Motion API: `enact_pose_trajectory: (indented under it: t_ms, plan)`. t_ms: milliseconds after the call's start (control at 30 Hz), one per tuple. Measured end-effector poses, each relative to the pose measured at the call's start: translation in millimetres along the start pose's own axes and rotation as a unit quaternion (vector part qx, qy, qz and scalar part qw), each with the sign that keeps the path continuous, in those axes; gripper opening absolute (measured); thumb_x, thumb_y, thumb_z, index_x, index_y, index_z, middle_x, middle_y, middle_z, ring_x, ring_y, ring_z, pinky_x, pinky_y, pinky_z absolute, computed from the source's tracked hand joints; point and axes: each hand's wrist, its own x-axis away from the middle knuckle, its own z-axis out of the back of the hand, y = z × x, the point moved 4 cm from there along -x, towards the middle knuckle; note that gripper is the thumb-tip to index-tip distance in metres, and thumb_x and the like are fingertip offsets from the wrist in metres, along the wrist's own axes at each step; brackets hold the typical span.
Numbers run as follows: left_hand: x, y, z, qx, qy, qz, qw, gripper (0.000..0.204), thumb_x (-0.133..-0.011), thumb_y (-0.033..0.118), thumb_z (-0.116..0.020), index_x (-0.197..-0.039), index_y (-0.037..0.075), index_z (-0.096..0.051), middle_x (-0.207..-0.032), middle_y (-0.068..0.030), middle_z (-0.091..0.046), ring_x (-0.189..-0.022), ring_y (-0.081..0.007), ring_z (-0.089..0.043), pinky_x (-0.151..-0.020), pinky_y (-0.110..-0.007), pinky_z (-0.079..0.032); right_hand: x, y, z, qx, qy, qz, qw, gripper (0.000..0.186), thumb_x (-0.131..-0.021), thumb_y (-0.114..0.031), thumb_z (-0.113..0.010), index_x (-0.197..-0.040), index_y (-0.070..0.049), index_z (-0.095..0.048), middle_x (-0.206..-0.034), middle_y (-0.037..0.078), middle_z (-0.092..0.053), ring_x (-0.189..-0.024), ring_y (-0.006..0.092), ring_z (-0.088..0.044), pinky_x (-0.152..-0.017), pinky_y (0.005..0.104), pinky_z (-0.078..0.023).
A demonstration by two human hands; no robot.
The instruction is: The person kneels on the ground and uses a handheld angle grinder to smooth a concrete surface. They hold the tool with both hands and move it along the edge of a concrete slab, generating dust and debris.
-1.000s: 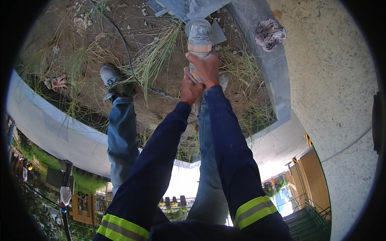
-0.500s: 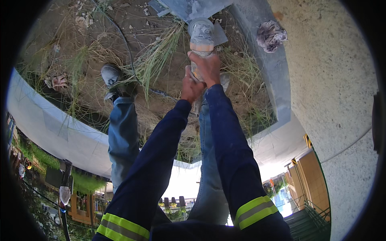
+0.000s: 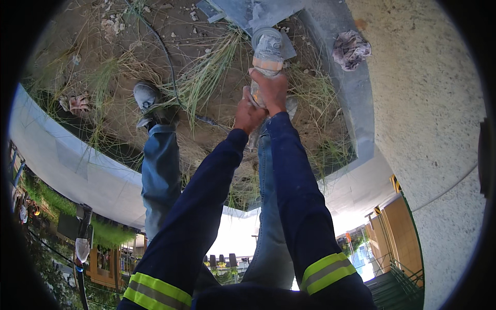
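Both my hands grip a dusty angle grinder [image 3: 268, 63] with an orange band, its head pointing away from me. My right hand [image 3: 272, 92] wraps round the body just behind the band. Lower and to the left, my left hand [image 3: 249, 113] closes round the rear part, close to the right hand. The grinder's round disc end lies against or just over the lower edge of a grey slab [image 3: 248, 13] at the top; contact is hard to tell. My palms hide much of the tool's rear.
Dry soil with long grass [image 3: 217, 72] surrounds my shoe [image 3: 146, 96]. A black cable [image 3: 161, 44] crosses the soil on the left. A crumpled cloth [image 3: 351, 50] lies on the grey ledge [image 3: 338, 88] at the right, beside a speckled concrete surface [image 3: 423, 93]. Another rag [image 3: 78, 104] lies far left.
The grinder and both hands have shifted slightly right and a little toward me along the slab's edge. My grip is unchanged.
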Motion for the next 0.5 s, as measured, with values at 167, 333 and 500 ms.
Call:
enact_pose_trajectory:
  t_ms: [167, 333, 500]
  plan:
    - [0.8, -9.4, -7.2, 0.013, 0.022, -0.033, 0.999, 0.087, -0.079, 0.022, -0.087, -0.148, -0.005, -0.040, -0.124, -0.0205, -0.069, -0.112, -0.0286, -0.069, -0.092, -0.039, -0.053, 1.2, 3.5, 2.8, 0.041, -0.023, 0.012, 0.999, 0.047, -0.080, -0.023, -0.089, -0.115, 0.002, -0.071, -0.106, 0.012, -0.078, -0.091, 0.0215, -0.075, -0.080, 0.0362, -0.057]
    - [-0.3, -11.7, -5.1, -0.002, 0.029, -0.046, 0.998, 0.084, -0.080, 0.022, -0.086, -0.145, -0.006, -0.041, -0.123, -0.0211, -0.069, -0.112, -0.0300, -0.069, -0.091, -0.040, -0.053, 1.6, 8.3, 0.9, 0.028, 0.003, 0.034, 0.999, 0.047, -0.080, -0.022, -0.089, -0.116, 0.002, -0.071, -0.106, 0.012, -0.078, -0.091, 0.0217, -0.075, -0.081, 0.0361, -0.057]
    - [4.2, -3.4, -6.7, -0.018, 0.034, -0.038, 0.999, 0.091, -0.079, 0.022, -0.087, -0.148, -0.009, -0.037, -0.125, -0.0231, -0.068, -0.113, -0.0311, -0.068, -0.093, -0.039, -0.053, -1.3, 11.0, 5.5, 0.050, -0.005, 0.012, 0.999, 0.045, -0.080, -0.022, -0.089, -0.114, 0.002, -0.072, -0.105, 0.012, -0.078, -0.092, 0.0225, -0.075, -0.082, 0.0369, -0.057]
